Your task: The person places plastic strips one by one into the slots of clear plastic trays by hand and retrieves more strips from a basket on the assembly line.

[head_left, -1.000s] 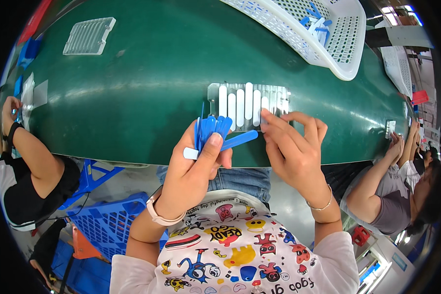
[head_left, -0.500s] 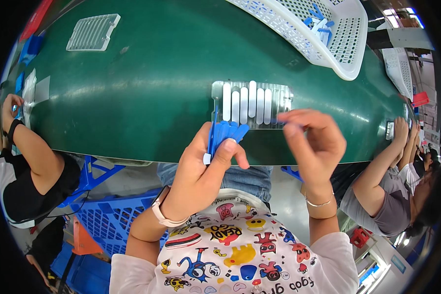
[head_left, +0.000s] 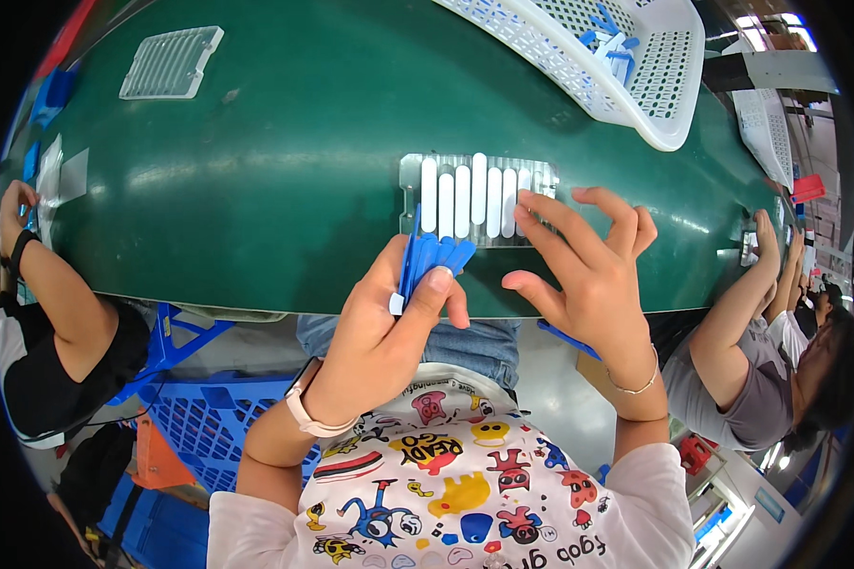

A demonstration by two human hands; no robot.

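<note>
My left hand (head_left: 384,322) is closed on a fan of small flat blue strips (head_left: 436,258). One of them stands nearly upright at the left of the bunch, and a white end shows below it. Just beyond lies a clear ribbed plastic tray (head_left: 410,176) with several white round-ended strips (head_left: 462,201) side by side in its grooves, some set higher than others. Over the tray's right end, my right hand (head_left: 593,261) has its fingers spread. Its fingertips rest at the rightmost white strip (head_left: 524,182), partly hiding it, and no strip is gripped between them.
A white perforated basket (head_left: 669,128) holding blue and white strips stands at the far right. Another clear ribbed tray (head_left: 173,63) lies at the far left of the green table (head_left: 285,180). Co-workers' arms (head_left: 66,275) show at both sides.
My right hand has opened from a pinch and shifted over the tray's right end, where another white strip now lies in a groove. My left hand still holds the blue strips.
</note>
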